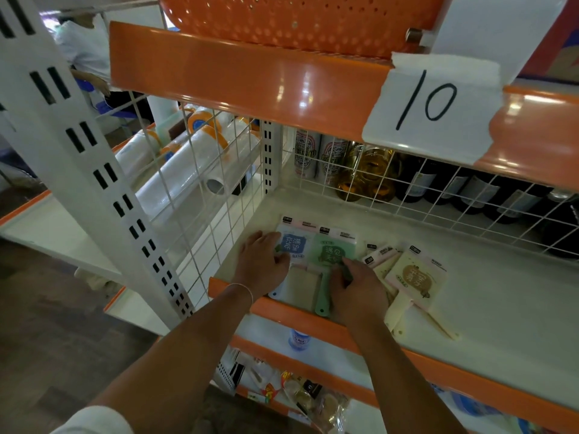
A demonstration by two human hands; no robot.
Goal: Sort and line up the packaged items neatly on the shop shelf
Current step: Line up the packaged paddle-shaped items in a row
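Shelf: the cream shelf (470,277) with an orange front lip carries the packaged items at its near left corner.
Blue pack: the blue pack (289,242) lies flat, farthest left, straight against the green one.
Green pack: the green pack (330,252) lies just right of it, handle towards the near edge.
Cream packs: the cream packs (416,277) sit right of the hands, overlapping and skewed, handles jutting over the lip.
Left hand: the left hand (263,261) rests flat, fingers spread, pressing the blue pack.
Right hand: the right hand (357,289) curls its fingers around the green pack's handle.
Progress: two packs look lined up; the cream ones apparently remain to be straightened, so roughly halfway.
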